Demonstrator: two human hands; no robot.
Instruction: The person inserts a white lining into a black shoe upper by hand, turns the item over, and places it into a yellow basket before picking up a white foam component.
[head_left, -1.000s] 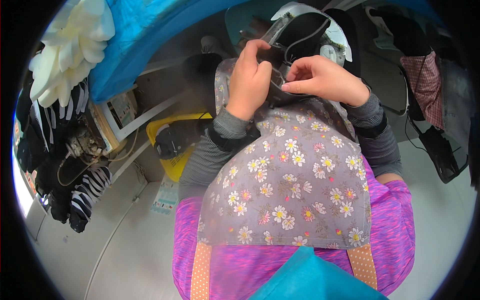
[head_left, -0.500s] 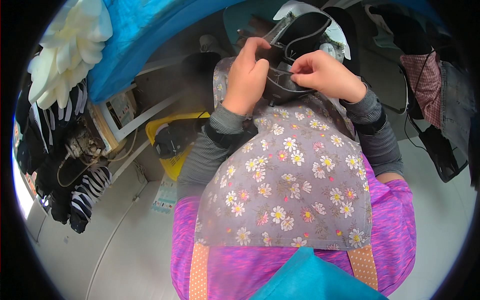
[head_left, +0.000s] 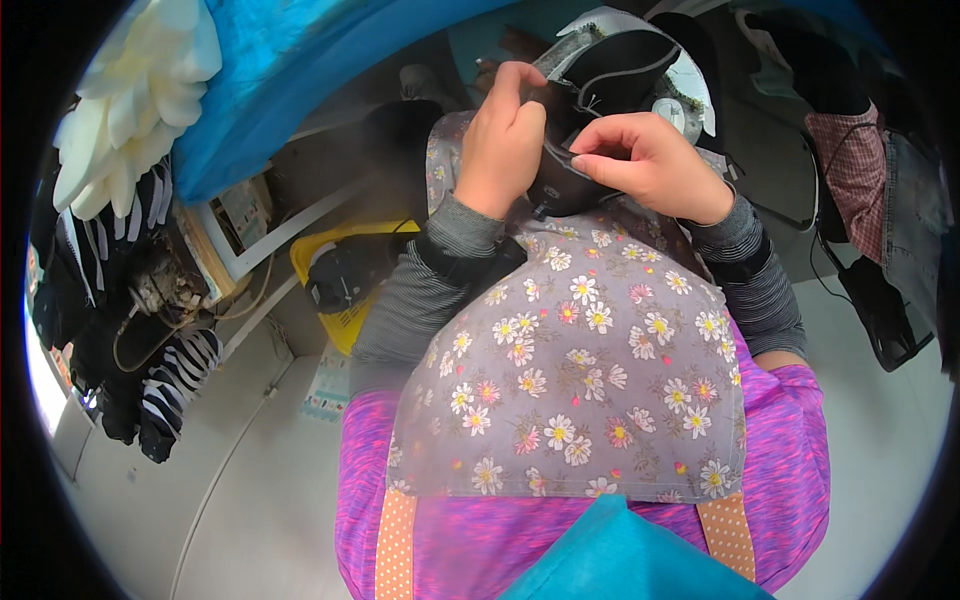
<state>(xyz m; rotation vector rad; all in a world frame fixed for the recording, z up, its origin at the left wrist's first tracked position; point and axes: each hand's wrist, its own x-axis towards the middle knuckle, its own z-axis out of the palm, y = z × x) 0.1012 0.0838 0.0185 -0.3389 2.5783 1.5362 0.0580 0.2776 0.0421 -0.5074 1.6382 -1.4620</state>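
Observation:
In front of my lap, at the top of the view, is what looks like a black shoe upper with light-edged openings and a white, flared rim piece behind it. My left hand grips its left edge, the index finger bent over the top and the thumb hidden partly behind. On the right, my right hand pinches the edge of the black material between thumb and index finger. Loose light thread ends show on the black material between the hands. Anything small inside the right pinch cannot be made out.
A yellow basket holding a dark piece stands left of my left forearm. Several black-and-white pieces hang at the far left, below cream petal-shaped pieces. Blue cloth spans the upper left. Clothing hangs at right.
My right hand has shifted slightly left and down, and its pinch has moved on the black edge. My left hand has risen a little. The shoe upper has turned slightly, its white rim moving right.

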